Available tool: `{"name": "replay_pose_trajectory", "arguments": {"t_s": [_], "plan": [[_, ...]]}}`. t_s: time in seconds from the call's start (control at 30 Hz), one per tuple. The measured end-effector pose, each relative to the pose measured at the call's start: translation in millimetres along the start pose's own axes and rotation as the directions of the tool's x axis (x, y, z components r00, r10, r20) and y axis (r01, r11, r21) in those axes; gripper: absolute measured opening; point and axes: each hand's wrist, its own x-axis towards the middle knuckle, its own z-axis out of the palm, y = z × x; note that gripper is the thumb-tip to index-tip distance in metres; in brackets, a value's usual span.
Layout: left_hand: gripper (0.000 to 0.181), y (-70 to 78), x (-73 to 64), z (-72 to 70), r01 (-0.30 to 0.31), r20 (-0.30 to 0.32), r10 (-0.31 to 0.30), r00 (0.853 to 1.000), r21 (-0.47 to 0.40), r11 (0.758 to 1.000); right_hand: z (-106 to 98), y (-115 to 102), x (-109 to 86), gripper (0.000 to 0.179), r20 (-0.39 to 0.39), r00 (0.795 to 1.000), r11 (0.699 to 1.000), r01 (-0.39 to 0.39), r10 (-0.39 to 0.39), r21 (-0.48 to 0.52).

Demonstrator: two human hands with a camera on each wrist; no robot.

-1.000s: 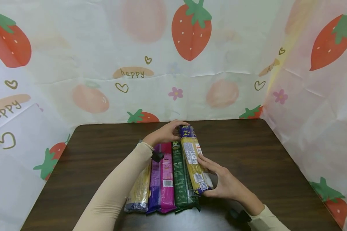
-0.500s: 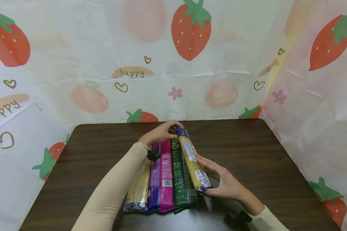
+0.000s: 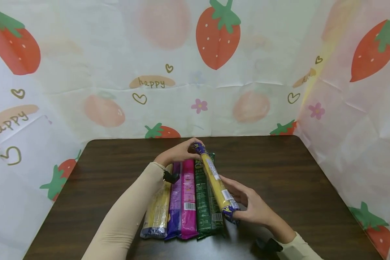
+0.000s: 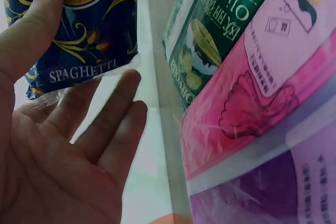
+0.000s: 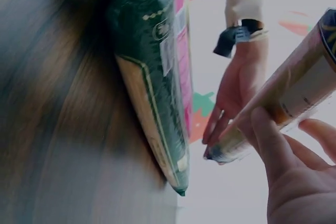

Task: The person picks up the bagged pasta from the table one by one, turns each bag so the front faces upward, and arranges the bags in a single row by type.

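Observation:
A spaghetti pack (image 3: 217,180), clear over yellow strands with dark blue ends, is raised over the green pack. My left hand (image 3: 178,151) holds its far end; in the left wrist view the thumb lies across the blue end (image 4: 84,35) marked SPAGHETTI. At the near end my right hand (image 3: 253,204) grips it between thumb and fingers, as the right wrist view shows on the pack's side (image 5: 294,85). Beneath it and to its left lie a green spaghetti pack (image 3: 203,206), a pink and purple pack (image 3: 188,195) and another yellow pack (image 3: 156,216), side by side.
The packs lie on a dark wooden table (image 3: 295,187). A white sheet (image 3: 169,108) printed with strawberries hangs behind it and along both sides. My left forearm (image 3: 123,216) reaches over the left part of the table, beside the yellow pack.
The spaghetti pack has turned about its long axis, from its broad printed face to its narrow edge. Its far end has shifted slightly left with my left hand. The row of packs stays put.

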Motion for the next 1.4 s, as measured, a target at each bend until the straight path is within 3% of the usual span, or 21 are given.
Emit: {"name": "replay_pose_trajectory", "arguments": {"t_s": [0.23, 0.33, 0.47, 0.7, 0.83, 1.03, 1.27, 1.4], "plan": [[0.065, -1.6, -1.5, 3.5, 0.018, -0.025, -0.019, 1.000, -0.065, 0.998, -1.8, -4.2, 3.9, 0.091, -0.072, 0.997, 0.993, -0.035, 0.027, -0.112], [0.069, -3.6, -2.1, 4.4, 0.040, -0.028, -0.045, 0.999, -0.138, 0.990, -1.2, -4.9, 5.4, 0.091, -0.071, 0.997, 0.994, -0.029, 0.021, -0.108], [0.071, -5.3, -4.1, 5.6, 0.062, -0.030, -0.070, 0.997, -0.213, 0.975, -0.5, -4.3, 6.1, 0.091, -0.062, 0.998, 0.998, -0.010, 0.006, -0.061], [0.083, -5.3, -8.2, 2.4, 0.094, -0.111, -0.102, 0.989, -0.070, 0.993, 2.0, -1.5, 5.0, 0.091, -0.007, 1.000, 0.997, 0.006, -0.005, 0.083], [0.083, -4.4, -7.1, 3.2, 0.084, -0.132, -0.094, 0.987, -0.075, 0.994, 4.7, 1.6, 3.7, 0.095, 0.010, 1.000, 0.993, -0.003, 0.002, 0.118], [0.077, -5.6, -4.7, 8.3, 0.083, -0.175, -0.110, 0.978, -0.156, 0.984, 9.1, 4.7, 2.9, 0.100, 0.012, 1.000, 0.985, -0.004, 0.001, 0.174], [0.083, -3.9, -5.7, 13.5, 0.111, -0.224, -0.174, 0.959, -0.266, 0.958, 8.2, 0.3, 3.5, 0.090, -0.038, 0.999, 0.971, 0.025, -0.016, 0.238], [0.081, -1.3, -9.2, 13.0, 0.070, -0.226, -0.154, 0.962, -0.342, 0.937, 5.9, -0.9, 3.3, 0.081, -0.071, 0.996, 0.961, 0.065, -0.048, 0.270]]}}
